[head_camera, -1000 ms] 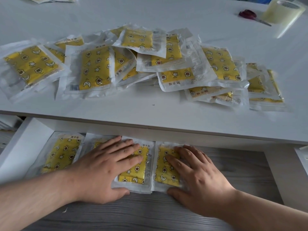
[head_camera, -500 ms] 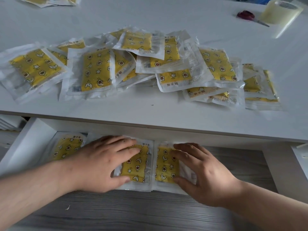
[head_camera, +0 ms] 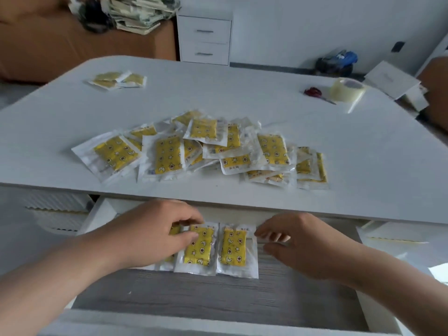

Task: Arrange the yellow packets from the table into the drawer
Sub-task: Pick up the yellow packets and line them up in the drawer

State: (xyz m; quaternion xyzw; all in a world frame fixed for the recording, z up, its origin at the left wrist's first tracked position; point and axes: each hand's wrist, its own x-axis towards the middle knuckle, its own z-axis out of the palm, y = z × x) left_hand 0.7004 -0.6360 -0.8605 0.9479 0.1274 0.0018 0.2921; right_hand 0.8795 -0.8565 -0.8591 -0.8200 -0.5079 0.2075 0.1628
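Note:
A loose pile of yellow packets (head_camera: 206, 151) in clear wrappers lies on the white table (head_camera: 242, 93) near its front edge. Below it the drawer (head_camera: 218, 294), with a grey wood-grain floor, stands pulled out. Two packets lie side by side at its back: a middle one (head_camera: 200, 248) and a right one (head_camera: 234, 247). A third packet (head_camera: 174, 230) to their left is mostly hidden under my left hand (head_camera: 150, 236). That hand's fingers curl over the packets' top edge and its thumb rests on the middle packet. My right hand (head_camera: 298, 246) hovers with bent fingers, its fingertips at the right packet's edge.
A few more packets (head_camera: 116, 80) lie at the table's far left. A tape roll (head_camera: 348, 89) and red-handled scissors (head_camera: 315, 92) sit at the far right. A white drawer cabinet (head_camera: 204, 40) stands behind the table. The drawer's front half shows bare floor.
Both hands have gone from lying flat on the drawer packets to lifted, curled fingers at their edges. The view has tilted up and now shows more of the room.

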